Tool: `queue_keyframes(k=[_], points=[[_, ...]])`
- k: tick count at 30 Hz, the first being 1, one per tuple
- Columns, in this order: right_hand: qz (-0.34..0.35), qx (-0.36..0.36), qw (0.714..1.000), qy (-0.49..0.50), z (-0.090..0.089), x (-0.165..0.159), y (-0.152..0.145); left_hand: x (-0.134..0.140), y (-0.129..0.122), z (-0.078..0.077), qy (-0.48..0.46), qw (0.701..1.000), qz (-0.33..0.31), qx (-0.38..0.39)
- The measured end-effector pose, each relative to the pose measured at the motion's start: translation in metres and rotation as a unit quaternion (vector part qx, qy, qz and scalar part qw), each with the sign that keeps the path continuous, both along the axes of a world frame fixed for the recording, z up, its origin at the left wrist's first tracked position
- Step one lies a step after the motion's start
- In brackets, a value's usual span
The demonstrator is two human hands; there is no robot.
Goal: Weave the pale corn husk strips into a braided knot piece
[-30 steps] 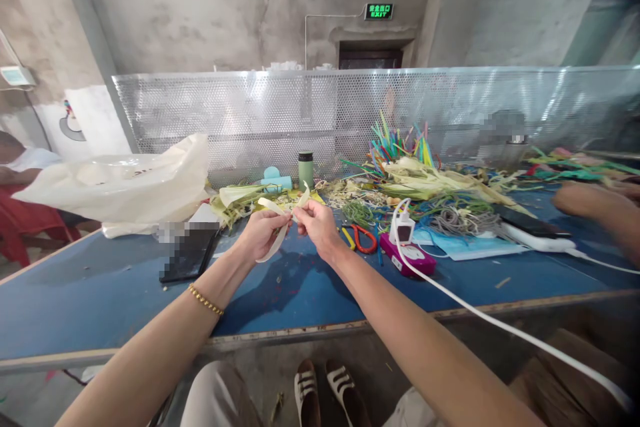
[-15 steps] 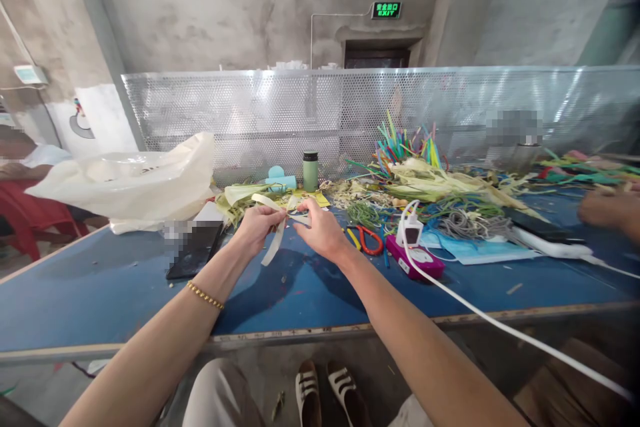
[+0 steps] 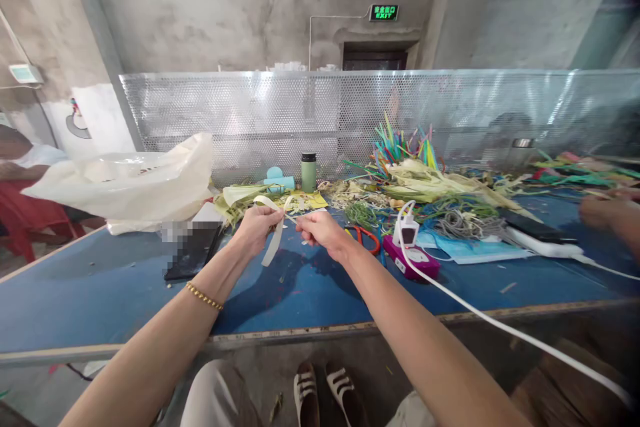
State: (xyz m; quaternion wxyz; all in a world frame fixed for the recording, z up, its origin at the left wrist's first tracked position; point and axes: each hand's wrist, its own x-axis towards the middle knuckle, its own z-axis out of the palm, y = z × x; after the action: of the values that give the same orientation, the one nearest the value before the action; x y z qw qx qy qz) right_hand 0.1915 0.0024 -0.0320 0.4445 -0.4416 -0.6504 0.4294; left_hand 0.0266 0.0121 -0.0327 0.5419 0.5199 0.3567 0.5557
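Note:
A pale strip (image 3: 273, 248), flat and thin like cut corn husk, loops above my left hand (image 3: 257, 230) and hangs down beside it. My left hand pinches the strip between thumb and fingers. To its right, my right hand (image 3: 323, 233) is closed, its fingertips at the end of a thin pale length that runs across from the left hand. Both hands are held over the front part of the blue table (image 3: 140, 310). Behind them lies a heap of greenish-yellow husks (image 3: 240, 199).
A white plastic bag (image 3: 125, 177) and a black tablet-like object (image 3: 193, 257) are on the left. A green bottle (image 3: 309, 172) stands behind the hands. Red-handled scissors (image 3: 369, 240), a purple power block (image 3: 413, 265) with a white cable, and a blue mask (image 3: 470, 248) lie right. Another person's hand (image 3: 607, 210) works far right.
My right hand has drawn a little to the right, away from the left, and its fingers have curled closed. My left hand stays almost in place on the strip.

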Motion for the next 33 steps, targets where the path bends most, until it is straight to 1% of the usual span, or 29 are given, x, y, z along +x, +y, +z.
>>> queue_keyframes(k=[2, 4, 5, 6, 7, 8, 9, 10, 11, 13, 15, 18, 19, 21, 23, 27, 30, 33], points=[[0.009, -0.004, 0.999, -0.041, 0.001, 0.003, -0.002, -0.001, 0.001, 0.0, 0.001, 1.0, 0.008, 0.001], [0.003, 0.031, 0.992, -0.126, 0.002, 0.007, -0.002, -0.003, 0.002, 0.001, 0.009, 1.0, 0.018, 0.015], [-0.02, 0.061, 0.981, -0.181, 0.002, 0.009, -0.001, -0.003, 0.003, 0.001, 0.016, 0.999, 0.027, 0.025], [-0.065, 0.098, 0.963, -0.241, 0.002, 0.012, 0.0, -0.004, 0.003, 0.001, 0.028, 0.998, 0.035, 0.034], [-0.123, 0.137, 0.94, -0.288, 0.003, 0.014, 0.001, -0.004, 0.003, 0.001, 0.043, 0.997, 0.04, 0.042], [-0.18, 0.176, 0.916, -0.314, 0.005, 0.016, 0.002, -0.003, 0.001, 0.002, 0.063, 0.996, 0.039, 0.049], [-0.225, 0.213, 0.896, -0.318, 0.006, 0.017, 0.003, -0.002, 0.0, 0.002, 0.087, 0.994, 0.034, 0.054], [-0.255, 0.249, 0.884, -0.302, 0.008, 0.018, 0.004, -0.001, -0.002, 0.002, 0.113, 0.992, 0.018, 0.056], [-0.267, 0.283, 0.879, -0.276, 0.009, 0.019, 0.005, 0.001, -0.005, 0.002, 0.137, 0.989, 0.0, 0.058], [-0.243, 0.328, 0.885, -0.226, 0.012, 0.018, 0.006, 0.006, -0.01, 0.001, 0.172, 0.982, -0.05, 0.06], [-0.176, 0.323, 0.909, -0.196, 0.011, 0.016, 0.006, 0.009, -0.014, -0.001, 0.196, 0.975, -0.08, 0.061], [-0.055, 0.24, 0.957, -0.152, 0.007, 0.012, 0.005, 0.012, -0.018, -0.003, 0.232, 0.965, -0.095, 0.075], [-0.027, 0.213, 0.969, -0.126, 0.006, 0.01, 0.004, 0.012, -0.018, -0.003, 0.241, 0.962, -0.098, 0.081], [0.001, 0.177, 0.982, -0.066, 0.004, 0.007, 0.003, 0.012, -0.018, -0.003, 0.254, 0.958, -0.101, 0.093], [0.0, 0.169, 0.986, -0.012, 0.004, 0.007, 0.003, 0.012, -0.019, -0.002, 0.264, 0.955, -0.097, 0.093], [-0.018, 0.2, 0.978, 0.055, 0.008, 0.008, 0.004, 0.011, -0.017, 0.0, 0.257, 0.96, -0.09, 0.064], [-0.014, 0.234, 0.971, 0.052, 0.01, 0.008, 0.002, 0.01, -0.016, 0.0, 0.22, 0.97, -0.092, 0.042], [-0.006, 0.28, 0.96, 0.004, 0.01, 0.007, 0.0, 0.008, -0.012, -0.001, 0.176, 0.982, -0.069, -0.002]])
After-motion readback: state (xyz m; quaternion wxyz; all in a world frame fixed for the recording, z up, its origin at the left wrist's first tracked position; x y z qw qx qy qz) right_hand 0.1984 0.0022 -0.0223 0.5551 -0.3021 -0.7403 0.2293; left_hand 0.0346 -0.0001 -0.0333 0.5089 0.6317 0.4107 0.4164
